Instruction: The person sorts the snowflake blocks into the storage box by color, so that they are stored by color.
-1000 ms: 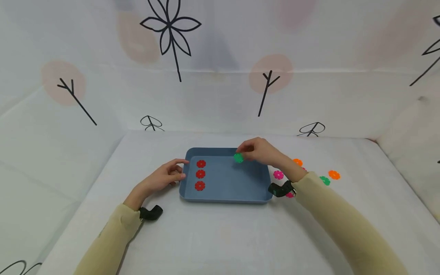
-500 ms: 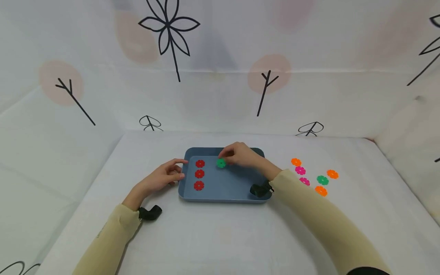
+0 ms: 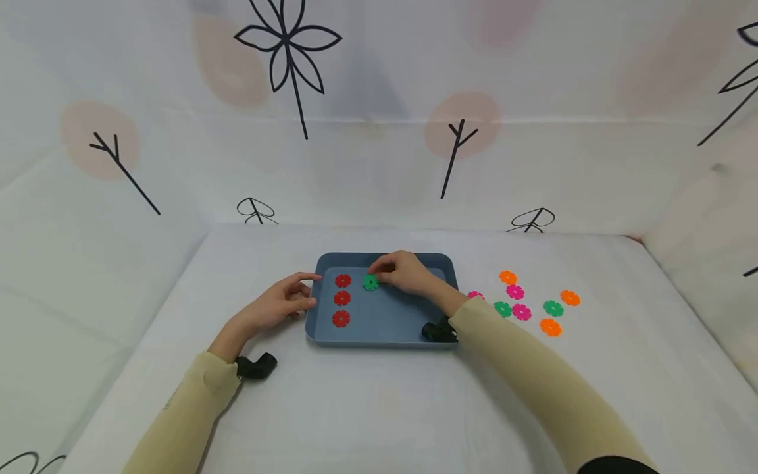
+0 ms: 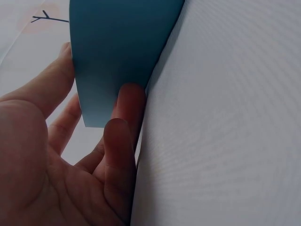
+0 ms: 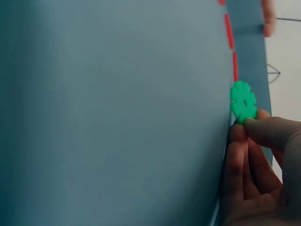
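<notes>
A blue-grey tray (image 3: 403, 342) lies on the white table. Near its left side stand three red flower-shaped plastic discs (image 3: 341, 299) in a column. My right hand (image 3: 408, 273) pinches a green flower-shaped plastic disc (image 3: 370, 282) between thumb and fingertips, just right of the top red one. In the right wrist view this green disc (image 5: 243, 101) looks tilted, its lower edge between the fingers; whether it touches the tray cannot be told. With relaxed fingers, my left hand (image 3: 277, 304) rests against the tray's left edge. Its fingers (image 4: 130, 106) touch the outer wall in the left wrist view.
Right of the tray, loose discs are scattered on the cloth: orange (image 3: 551, 327), pink (image 3: 522, 312) and green (image 3: 553, 309). The right sleeve (image 3: 521, 368) partly covers another pink disc (image 3: 476, 295). A patterned white cloth (image 3: 367, 171) hangs behind the table.
My right hand has carried the green disc leftward over the tray to beside the top red disc, slowing lately. More loose discs show beside the sleeve. The left hand stays at the tray's edge.
</notes>
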Motion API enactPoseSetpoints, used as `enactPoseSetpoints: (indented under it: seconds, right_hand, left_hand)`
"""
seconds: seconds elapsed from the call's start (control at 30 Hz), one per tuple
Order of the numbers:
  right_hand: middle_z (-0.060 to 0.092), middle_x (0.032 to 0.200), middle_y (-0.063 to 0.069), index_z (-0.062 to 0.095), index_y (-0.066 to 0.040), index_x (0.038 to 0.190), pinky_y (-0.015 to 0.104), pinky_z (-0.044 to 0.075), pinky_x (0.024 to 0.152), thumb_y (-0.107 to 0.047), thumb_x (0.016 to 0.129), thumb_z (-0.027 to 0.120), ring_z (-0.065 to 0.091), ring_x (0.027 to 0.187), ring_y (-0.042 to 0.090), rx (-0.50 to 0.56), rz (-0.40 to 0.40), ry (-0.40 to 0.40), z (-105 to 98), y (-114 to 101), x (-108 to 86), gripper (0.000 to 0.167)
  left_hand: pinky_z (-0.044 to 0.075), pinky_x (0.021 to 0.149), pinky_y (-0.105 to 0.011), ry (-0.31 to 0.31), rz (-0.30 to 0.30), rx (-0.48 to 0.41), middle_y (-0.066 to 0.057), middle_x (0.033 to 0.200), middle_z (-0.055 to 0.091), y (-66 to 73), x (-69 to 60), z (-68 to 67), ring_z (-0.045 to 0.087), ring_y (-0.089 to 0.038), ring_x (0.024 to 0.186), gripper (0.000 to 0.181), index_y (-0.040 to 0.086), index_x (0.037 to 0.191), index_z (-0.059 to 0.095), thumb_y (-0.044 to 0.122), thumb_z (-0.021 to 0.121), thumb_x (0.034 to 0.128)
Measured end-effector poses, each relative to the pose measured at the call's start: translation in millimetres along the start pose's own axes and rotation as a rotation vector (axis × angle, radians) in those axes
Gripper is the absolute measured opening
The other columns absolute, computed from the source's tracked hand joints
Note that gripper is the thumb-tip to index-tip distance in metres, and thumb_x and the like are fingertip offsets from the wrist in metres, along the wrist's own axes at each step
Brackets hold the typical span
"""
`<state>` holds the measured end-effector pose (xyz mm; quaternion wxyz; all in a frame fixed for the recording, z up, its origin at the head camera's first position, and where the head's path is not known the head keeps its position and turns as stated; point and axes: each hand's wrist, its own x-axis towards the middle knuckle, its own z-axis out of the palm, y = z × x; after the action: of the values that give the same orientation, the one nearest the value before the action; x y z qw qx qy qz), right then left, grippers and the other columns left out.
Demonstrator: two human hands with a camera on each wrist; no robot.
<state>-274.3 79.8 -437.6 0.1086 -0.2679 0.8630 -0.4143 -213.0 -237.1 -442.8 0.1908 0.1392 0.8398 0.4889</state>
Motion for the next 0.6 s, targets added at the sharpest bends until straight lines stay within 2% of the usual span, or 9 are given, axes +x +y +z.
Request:
enactPoseSetpoints:
  seconds: [0.33, 0.6]
  right_hand:
    - [0.071, 0.108, 0.003, 0.076, -0.009, 0.11, 0.035, 0.049, 0.086, -0.011, 0.096, 0.066, 0.061, 0.095, 0.018, 0.031, 0.02, 0.016, 2.7, 1.3, 0.6, 0.017]
    - [0.073, 0.109, 0.001, 0.077, -0.01, 0.111, 0.033, 0.05, 0.084, -0.011, 0.094, 0.069, 0.063, 0.097, 0.017, 0.033, 0.02, 0.027, -0.2, 1.6, -1.1, 0.019]
  left_hand:
    - [0.05, 0.078, -0.038, 0.005, -0.007, 0.002, -0.013, 0.113, 0.058, -0.3, -1.5, -1.0, 0.058, -0.028, 0.089, 0.056, 0.018, 0.145, 0.047, 0.031, 0.069, 0.095]
    - [0.05, 0.077, -0.038, 0.002, 0.002, -0.004, -0.013, 0.114, 0.057, 0.0, -1.0, -1.5, 0.058, -0.028, 0.089, 0.056, 0.017, 0.145, 0.047, 0.029, 0.069, 0.0957]
